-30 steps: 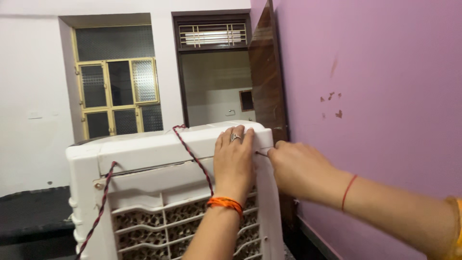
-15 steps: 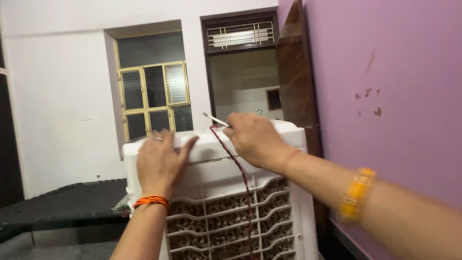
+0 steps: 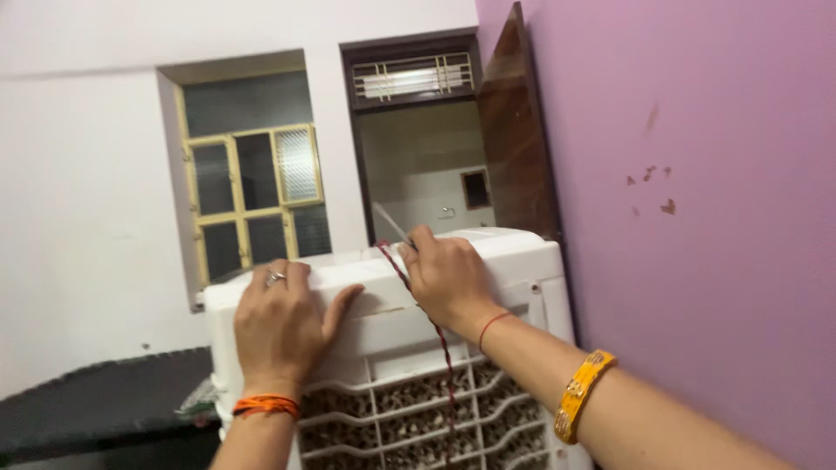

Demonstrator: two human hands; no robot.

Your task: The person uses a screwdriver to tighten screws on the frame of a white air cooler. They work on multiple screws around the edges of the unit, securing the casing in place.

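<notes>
bench: dark, low, far left, below the white wall, well apart from both hands.
window: yellow-framed, meshed panes, behind and above the cooler.
left hand: spread flat, palm down, on the cooler's top front edge near its left corner; fingers open, gripping nothing; ring on one finger, orange thread band at the wrist.
air cooler: white plastic box, directly under both hands; top lid under the palms, slatted grille with brownish honeycomb pad below the wrists (lower part cut off by the frame edge).
twisted cord: red and black, draped over the top of the cooler between the two hands, running down the grille; upper end touching the right hand's fingers.
thin metal tool: slim, silvery, sticking up and leftward out of the right hand, above the cooler's top (kind of tool cannot be told).
right hand: closed around the tool, knuckles up, resting on the lid just right of the cord; red thread at the wrist, yellow bangle further up the forearm.
doorway: dark-framed, behind the cooler, brown door swung open against the wall.
pink wall: right side, just beside the cooler, a few small dark marks.
</notes>
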